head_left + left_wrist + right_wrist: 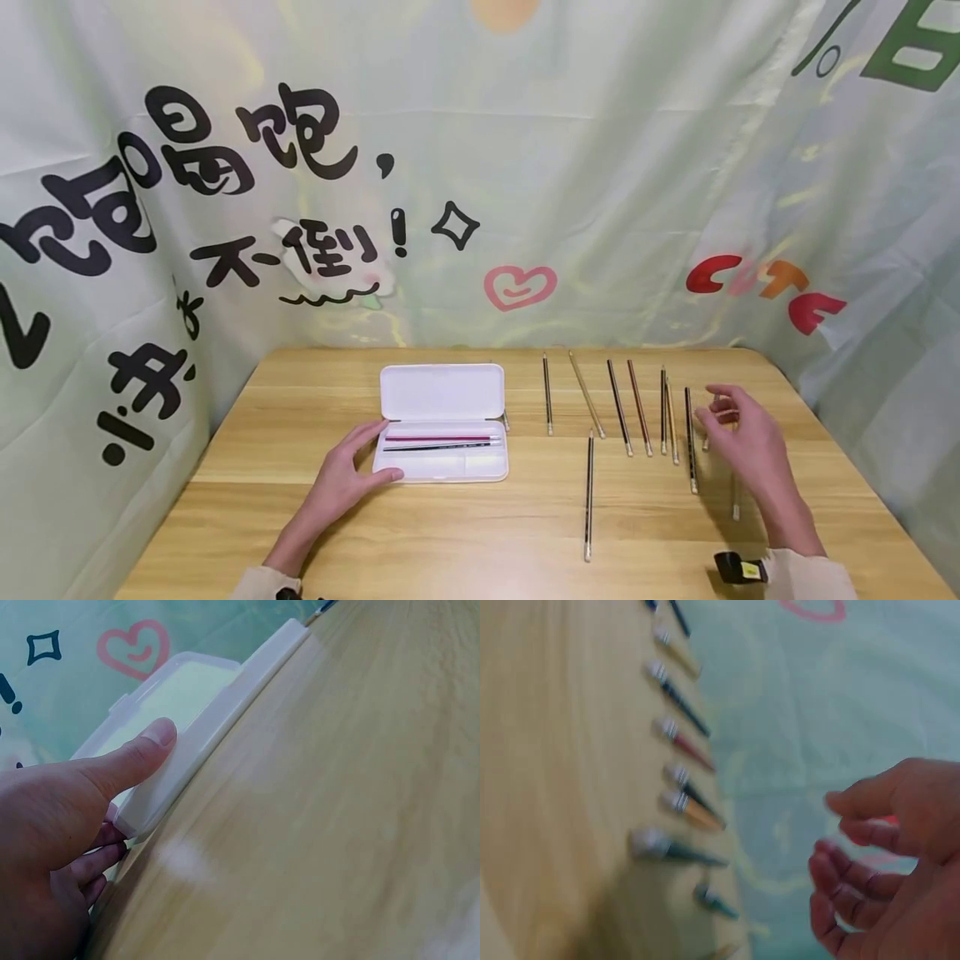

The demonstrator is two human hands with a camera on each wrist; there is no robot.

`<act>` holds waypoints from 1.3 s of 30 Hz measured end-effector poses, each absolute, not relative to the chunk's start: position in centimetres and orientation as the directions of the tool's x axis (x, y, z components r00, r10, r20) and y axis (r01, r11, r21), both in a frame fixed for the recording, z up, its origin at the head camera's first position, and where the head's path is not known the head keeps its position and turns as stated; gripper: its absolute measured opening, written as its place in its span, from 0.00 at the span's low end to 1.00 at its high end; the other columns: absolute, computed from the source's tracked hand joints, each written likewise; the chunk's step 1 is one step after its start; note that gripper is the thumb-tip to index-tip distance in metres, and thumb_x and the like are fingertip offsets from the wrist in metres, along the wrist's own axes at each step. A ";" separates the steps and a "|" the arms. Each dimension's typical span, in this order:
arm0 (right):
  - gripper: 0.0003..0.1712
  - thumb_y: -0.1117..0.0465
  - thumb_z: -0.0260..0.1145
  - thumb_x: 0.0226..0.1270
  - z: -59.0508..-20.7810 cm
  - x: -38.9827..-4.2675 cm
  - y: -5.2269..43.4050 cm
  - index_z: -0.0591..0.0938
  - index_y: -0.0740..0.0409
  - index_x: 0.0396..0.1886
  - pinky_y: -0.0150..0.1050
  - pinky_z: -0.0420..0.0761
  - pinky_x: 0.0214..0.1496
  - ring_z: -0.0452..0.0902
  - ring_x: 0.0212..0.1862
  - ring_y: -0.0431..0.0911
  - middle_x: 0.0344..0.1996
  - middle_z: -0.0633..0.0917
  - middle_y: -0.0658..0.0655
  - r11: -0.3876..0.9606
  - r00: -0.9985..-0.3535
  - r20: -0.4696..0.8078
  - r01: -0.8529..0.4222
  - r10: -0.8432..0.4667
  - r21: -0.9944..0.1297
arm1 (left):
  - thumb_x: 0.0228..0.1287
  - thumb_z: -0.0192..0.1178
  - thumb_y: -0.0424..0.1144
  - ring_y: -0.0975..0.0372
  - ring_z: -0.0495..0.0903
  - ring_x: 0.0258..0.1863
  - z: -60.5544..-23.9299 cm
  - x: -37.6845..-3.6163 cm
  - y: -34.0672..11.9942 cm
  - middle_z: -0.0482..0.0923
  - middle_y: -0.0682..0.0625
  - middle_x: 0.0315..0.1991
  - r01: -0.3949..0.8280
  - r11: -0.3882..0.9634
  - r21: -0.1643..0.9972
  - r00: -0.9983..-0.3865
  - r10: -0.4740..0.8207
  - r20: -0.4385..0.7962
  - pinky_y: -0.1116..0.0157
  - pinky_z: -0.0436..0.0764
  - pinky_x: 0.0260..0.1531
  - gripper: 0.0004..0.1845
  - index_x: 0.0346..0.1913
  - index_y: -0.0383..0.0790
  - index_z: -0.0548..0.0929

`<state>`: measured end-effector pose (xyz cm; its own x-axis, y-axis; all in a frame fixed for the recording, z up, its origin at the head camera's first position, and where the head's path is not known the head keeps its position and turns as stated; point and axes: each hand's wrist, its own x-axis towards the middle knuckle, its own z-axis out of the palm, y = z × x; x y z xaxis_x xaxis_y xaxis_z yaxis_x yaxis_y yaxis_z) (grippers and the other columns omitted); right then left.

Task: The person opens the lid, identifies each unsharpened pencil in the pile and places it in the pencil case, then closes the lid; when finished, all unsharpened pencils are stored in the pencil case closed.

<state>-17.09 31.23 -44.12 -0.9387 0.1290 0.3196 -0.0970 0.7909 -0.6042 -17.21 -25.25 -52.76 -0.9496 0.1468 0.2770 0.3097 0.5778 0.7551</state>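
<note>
A white pencil case (442, 392) is seen on the light wooden table (480, 533), holding a pink pencil (442, 437) and a black pencil (438, 447). Right of the case, black, brown and tan pencils (637, 407) are laid. Behind, a pale green cloth (600, 167) is printed with black characters, a pink heart (519, 287) and red letters.

I am seeing a smooth, glossy white plastic pencil case (442, 392) lying on a matt, pale wood-grain table (465, 533), wooden pencils (619, 407) with metal ferrules, and a printed cloth backdrop (615, 167) hanging creased.
</note>
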 end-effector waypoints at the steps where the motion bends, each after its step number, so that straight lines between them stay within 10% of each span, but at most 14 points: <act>1: 0.26 0.58 0.65 0.75 -44.5 -17.0 31.8 0.74 0.69 0.65 0.32 0.77 0.32 0.80 0.43 0.54 0.43 0.82 0.66 0.796 -0.948 0.283 -0.059 0.144 -0.602 | 0.49 0.82 0.50 0.44 0.71 0.69 -52.7 -17.2 -25.2 0.75 0.43 0.67 0.309 0.580 0.754 -0.950 0.147 0.276 0.41 0.69 0.67 0.46 0.72 0.41 0.76; 14: 0.32 0.60 0.66 0.68 -47.6 -17.1 36.6 0.70 0.82 0.61 0.61 0.78 0.42 0.79 0.42 0.66 0.39 0.83 0.72 0.835 -0.981 0.041 0.137 0.187 -0.532 | 0.50 0.82 0.50 0.44 0.71 0.69 -52.6 -17.2 -25.4 0.75 0.44 0.67 0.308 0.582 0.753 -0.950 0.151 0.272 0.41 0.68 0.68 0.45 0.71 0.42 0.76; 27: 0.24 0.61 0.64 0.65 -46.6 -16.8 36.2 0.80 0.77 0.54 0.44 0.73 0.32 0.80 0.36 0.57 0.39 0.86 0.70 0.832 -0.965 0.077 0.175 0.252 -0.526 | 0.50 0.81 0.51 0.44 0.71 0.69 -52.8 -17.2 -25.5 0.75 0.44 0.67 0.308 0.591 0.745 -0.950 0.150 0.274 0.41 0.68 0.68 0.45 0.72 0.41 0.76; 39: 0.16 0.65 0.60 0.75 -44.7 -17.1 31.1 0.77 0.69 0.57 0.32 0.76 0.29 0.80 0.37 0.51 0.37 0.84 0.62 0.781 -0.959 0.270 -0.103 0.086 -0.616 | 0.50 0.82 0.50 0.43 0.70 0.69 -52.8 -17.2 -25.3 0.74 0.42 0.68 0.316 0.578 0.752 -0.948 0.156 0.278 0.41 0.67 0.68 0.45 0.71 0.39 0.76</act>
